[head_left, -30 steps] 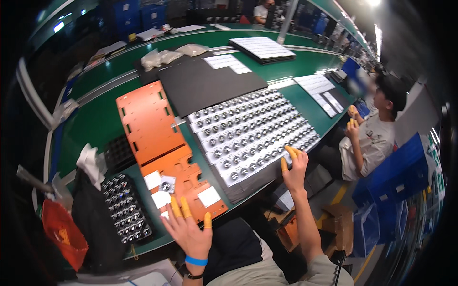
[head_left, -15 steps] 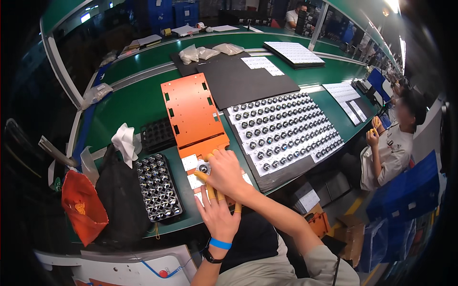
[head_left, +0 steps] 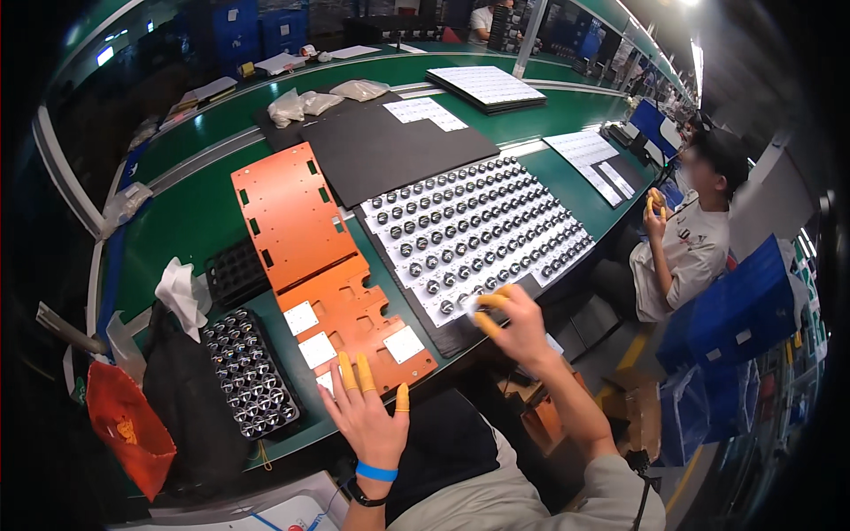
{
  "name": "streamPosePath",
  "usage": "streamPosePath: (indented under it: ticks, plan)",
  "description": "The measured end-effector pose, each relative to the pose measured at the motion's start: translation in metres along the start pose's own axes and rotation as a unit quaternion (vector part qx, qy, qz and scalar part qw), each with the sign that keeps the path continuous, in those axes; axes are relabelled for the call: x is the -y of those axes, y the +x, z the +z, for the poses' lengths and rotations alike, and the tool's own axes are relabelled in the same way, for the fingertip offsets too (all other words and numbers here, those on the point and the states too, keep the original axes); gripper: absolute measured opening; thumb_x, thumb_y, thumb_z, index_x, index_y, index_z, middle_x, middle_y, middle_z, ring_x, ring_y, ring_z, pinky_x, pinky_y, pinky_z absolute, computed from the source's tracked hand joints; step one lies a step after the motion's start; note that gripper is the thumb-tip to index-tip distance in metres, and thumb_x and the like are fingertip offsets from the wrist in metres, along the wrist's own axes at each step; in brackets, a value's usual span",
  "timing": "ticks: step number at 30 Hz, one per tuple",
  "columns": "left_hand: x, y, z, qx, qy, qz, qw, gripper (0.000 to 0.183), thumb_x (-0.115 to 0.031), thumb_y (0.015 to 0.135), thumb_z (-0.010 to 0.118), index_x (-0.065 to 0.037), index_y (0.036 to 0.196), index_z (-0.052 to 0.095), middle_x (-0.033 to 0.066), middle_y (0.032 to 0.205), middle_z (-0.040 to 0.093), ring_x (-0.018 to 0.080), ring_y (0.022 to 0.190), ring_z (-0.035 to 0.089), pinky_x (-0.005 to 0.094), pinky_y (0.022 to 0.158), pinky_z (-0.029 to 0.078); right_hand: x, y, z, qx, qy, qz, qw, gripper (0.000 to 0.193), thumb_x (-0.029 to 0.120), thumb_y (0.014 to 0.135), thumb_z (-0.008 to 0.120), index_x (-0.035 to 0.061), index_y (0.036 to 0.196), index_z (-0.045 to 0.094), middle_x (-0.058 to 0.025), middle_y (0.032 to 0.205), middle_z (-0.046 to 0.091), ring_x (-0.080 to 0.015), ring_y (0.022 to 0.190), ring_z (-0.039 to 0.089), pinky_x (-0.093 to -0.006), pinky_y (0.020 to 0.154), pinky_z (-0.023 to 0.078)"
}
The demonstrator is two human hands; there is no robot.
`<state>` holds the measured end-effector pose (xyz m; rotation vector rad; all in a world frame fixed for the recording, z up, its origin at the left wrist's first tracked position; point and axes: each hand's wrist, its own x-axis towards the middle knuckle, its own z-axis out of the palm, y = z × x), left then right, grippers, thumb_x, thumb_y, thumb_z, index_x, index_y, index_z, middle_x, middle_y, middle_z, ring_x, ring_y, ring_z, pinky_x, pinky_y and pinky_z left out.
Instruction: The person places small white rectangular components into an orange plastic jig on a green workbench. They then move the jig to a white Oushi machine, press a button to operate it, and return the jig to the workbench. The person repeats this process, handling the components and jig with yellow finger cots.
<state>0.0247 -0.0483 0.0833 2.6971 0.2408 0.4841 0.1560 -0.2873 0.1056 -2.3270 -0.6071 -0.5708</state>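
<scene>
My left hand [head_left: 367, 420], with yellow finger cots, lies with spread fingers at the near edge of the orange hinged fixture [head_left: 332, 345]. Its fingertips touch or nearly touch a white square board [head_left: 326, 382] there; more such boards sit on the plate. My right hand [head_left: 518, 327], also in finger cots, pinches a small white board [head_left: 474, 310] that is blurred and partly hidden by the fingers. It hovers at the near corner of an array of white boards [head_left: 482, 226] bearing round black lens-like parts in rows.
A black tray [head_left: 292, 414] of shiny round parts stands left of the fixture, a dark tray [head_left: 235, 270] behind it. Black foam sheets [head_left: 398, 155] and plastic bags [head_left: 310, 104] lie farther back. An orange-red bag [head_left: 133, 434] hangs left. A co-worker [head_left: 686, 252] sits right.
My right hand has moved right from the fixture to the array, taking the board with the black round part. My left hand stays by the fixture. The whole view has shifted left.
</scene>
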Motion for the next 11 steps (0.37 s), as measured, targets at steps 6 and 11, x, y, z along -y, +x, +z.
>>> streamPosePath:
  ticks: [6, 11]
  plan:
    - [-0.004, 0.002, -0.004, 0.014, -0.002, -0.007, 1.000, 0.071, -0.032, 0.086, 0.069, 0.004, 0.143, 0.046, 0.0210, 0.152, 0.039, 0.0381, 0.144, 0.030, 0.0566, 0.120, 0.017, -0.082, -0.022, -0.052, -0.012, -0.073, 0.024, 0.997, 0.036, -0.001, 0.075, 0.075, 0.0070, 0.109, 0.070, -0.0095, 0.099, 0.066, -0.0296, 0.095, 0.060, -0.0378, 0.084, 0.049]
    - [-0.004, 0.003, -0.003, 0.016, 0.002, -0.013, 1.000, 0.072, -0.031, 0.085, 0.070, 0.003, 0.143, 0.045, 0.0201, 0.153, 0.039, 0.0385, 0.145, 0.029, 0.0568, 0.121, 0.016, -0.114, -0.020, -0.052, 0.004, -0.145, 0.003, 0.989, 0.040, 0.000, 0.075, 0.075, 0.0092, 0.113, 0.070, -0.0099, 0.106, 0.068, -0.0299, 0.106, 0.060, -0.0402, 0.094, 0.047]
